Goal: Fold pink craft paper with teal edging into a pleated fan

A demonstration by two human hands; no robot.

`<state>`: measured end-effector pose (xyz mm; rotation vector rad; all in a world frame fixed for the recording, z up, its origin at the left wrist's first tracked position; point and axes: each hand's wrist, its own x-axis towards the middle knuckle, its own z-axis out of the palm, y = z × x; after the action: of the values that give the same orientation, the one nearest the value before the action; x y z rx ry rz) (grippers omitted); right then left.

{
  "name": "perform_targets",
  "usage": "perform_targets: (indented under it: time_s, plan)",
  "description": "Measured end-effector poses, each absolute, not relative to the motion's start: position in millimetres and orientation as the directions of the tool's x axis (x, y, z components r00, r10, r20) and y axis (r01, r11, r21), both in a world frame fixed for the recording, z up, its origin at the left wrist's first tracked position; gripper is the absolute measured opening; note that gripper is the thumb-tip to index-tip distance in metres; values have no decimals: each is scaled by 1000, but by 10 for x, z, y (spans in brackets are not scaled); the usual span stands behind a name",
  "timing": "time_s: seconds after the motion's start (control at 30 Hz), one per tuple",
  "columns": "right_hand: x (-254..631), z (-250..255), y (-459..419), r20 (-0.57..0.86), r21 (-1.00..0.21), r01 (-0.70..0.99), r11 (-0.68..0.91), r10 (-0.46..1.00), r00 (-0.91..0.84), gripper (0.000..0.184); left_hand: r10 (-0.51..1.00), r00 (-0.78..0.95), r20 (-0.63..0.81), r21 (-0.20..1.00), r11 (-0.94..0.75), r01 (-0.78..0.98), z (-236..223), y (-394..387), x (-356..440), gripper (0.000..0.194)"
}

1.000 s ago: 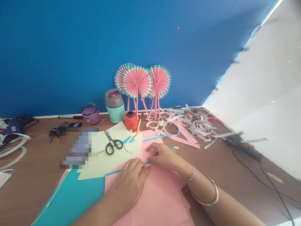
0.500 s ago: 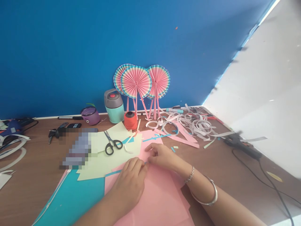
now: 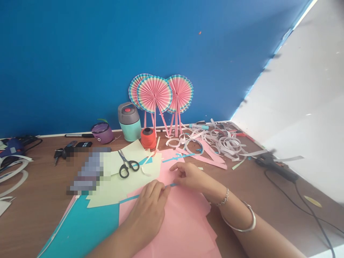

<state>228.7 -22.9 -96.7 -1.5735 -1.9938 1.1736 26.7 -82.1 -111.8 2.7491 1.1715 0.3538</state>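
The left hand (image 3: 146,211) lies curved over a thin blue paper strip (image 3: 129,199), which runs across pink paper sheets (image 3: 182,229) on the wooden surface (image 3: 45,179). The right hand (image 3: 189,176) curls at the strip's right end (gripping or just touching, I cannot tell).

Past the right hand (image 3: 190,177), wooden tabletop (image 3: 236,190) gives a way toward the glue gun (image 3: 276,166) — though straight ahead, the heap of paper strips (image 3: 223,143) blocks it. Ahead of the left hand (image 3: 146,211), the scissors (image 3: 126,165) and orange spool (image 3: 148,138) stand in the path.
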Motion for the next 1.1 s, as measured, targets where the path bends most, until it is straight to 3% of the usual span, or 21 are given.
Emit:
perform_targets:
  time_s: [0.37, 1.1]
  plan:
    - [2399, -836, -217, -274, -736, 676, 40, 895, -351, 37, 718, 674, 174, 168, -696, 699, -1118, -820, 253, 55]
    - [2415, -791, -239, -310, -575, 818, -22, 931, -194, 33, 731, 664, 154, 141, -682, 718, -1132, -827, 247, 51]
